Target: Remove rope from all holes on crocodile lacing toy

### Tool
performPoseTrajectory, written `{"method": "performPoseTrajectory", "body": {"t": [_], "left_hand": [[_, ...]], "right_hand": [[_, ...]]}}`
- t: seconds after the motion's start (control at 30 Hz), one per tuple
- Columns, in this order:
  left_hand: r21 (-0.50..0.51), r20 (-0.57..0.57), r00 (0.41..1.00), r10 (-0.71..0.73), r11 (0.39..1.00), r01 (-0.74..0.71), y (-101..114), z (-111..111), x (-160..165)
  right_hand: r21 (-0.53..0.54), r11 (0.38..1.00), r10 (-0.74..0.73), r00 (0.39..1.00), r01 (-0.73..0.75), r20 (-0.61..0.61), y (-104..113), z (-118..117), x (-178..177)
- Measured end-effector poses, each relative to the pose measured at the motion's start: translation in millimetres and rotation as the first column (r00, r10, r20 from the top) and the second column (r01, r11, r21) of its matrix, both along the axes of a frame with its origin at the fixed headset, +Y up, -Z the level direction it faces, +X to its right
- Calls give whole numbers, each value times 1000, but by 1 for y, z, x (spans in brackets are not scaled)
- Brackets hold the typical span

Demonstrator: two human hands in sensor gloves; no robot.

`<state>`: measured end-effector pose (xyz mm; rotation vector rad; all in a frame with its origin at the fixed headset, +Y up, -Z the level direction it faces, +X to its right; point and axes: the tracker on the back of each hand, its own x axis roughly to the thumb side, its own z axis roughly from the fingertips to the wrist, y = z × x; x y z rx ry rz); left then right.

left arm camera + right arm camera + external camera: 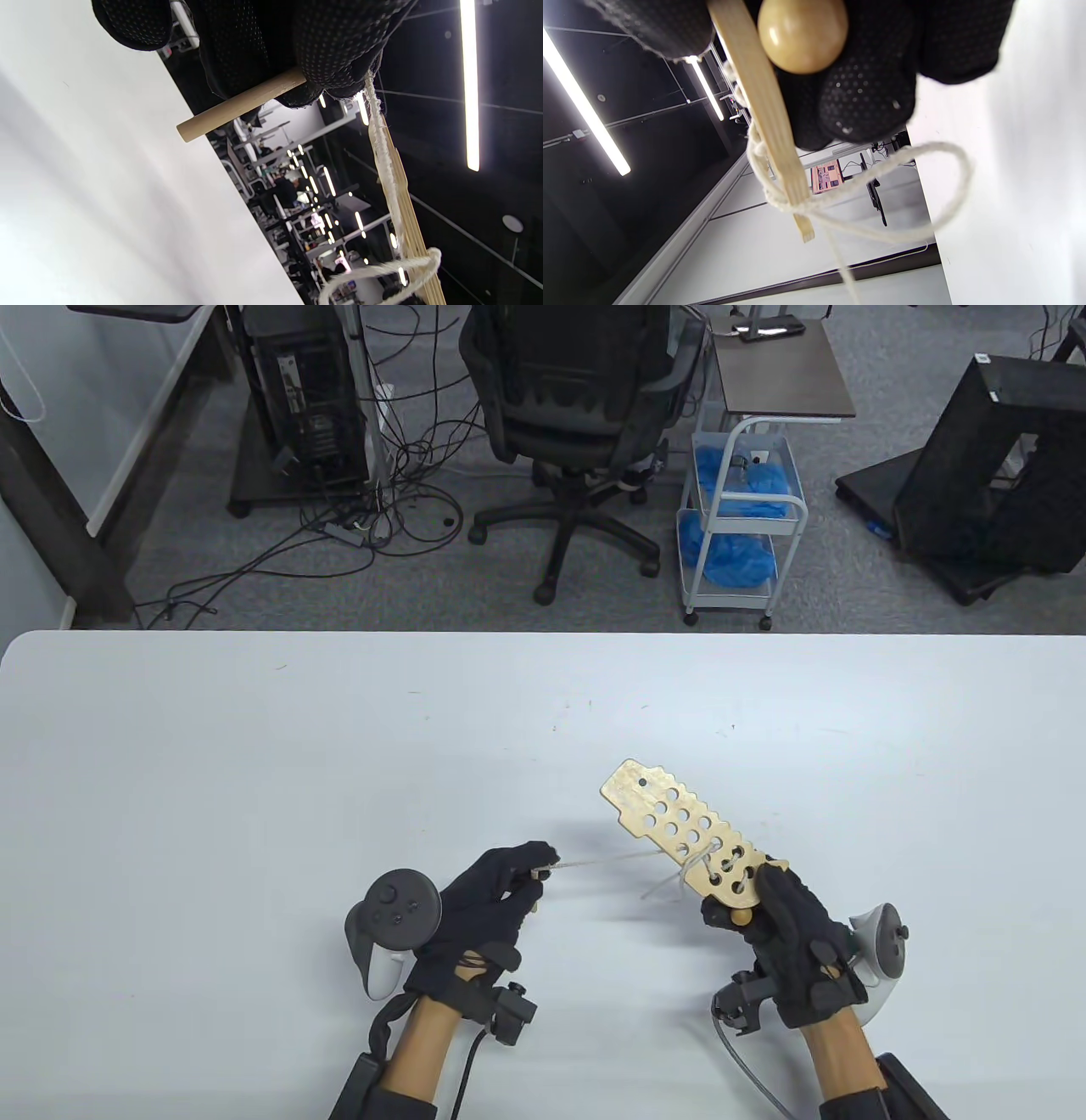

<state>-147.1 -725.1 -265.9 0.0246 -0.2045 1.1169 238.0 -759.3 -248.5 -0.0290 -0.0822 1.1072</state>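
The wooden crocodile lacing board (679, 831) with several round holes is held above the table, tilted up to the far left. My right hand (776, 920) grips its near end; a wooden ball (802, 34) sits against my fingers beside the board's edge (772, 123). A white rope (607, 862) is laced through the holes near my right hand and stretches taut to my left hand (509, 891), which pinches the rope's wooden peg end (239, 105). A loose loop of rope (925, 186) hangs under the board.
The white table (254, 780) spreads around both hands. Beyond its far edge stand an office chair (577, 415), a small cart (738, 526) with blue items, and a computer tower (305, 390) with floor cables.
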Motion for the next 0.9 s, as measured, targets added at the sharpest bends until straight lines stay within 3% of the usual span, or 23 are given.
{"method": "performPoseTrajectory", "body": {"t": [0.37, 0.63, 0.9], "left_hand": [[-35, -168, 983, 67, 997, -74, -8, -5, -38], [-49, -227, 970, 89, 994, -102, -11, -6, -51], [-51, -276, 953, 127, 988, -147, -13, -6, -62]], "right_hand": [[-40, 999, -32, 994, 36, 105, -6, 0, 19], [-63, 977, -187, 963, 203, 196, -12, 3, 33], [-59, 975, -194, 950, 215, 243, -13, 5, 45]]}}
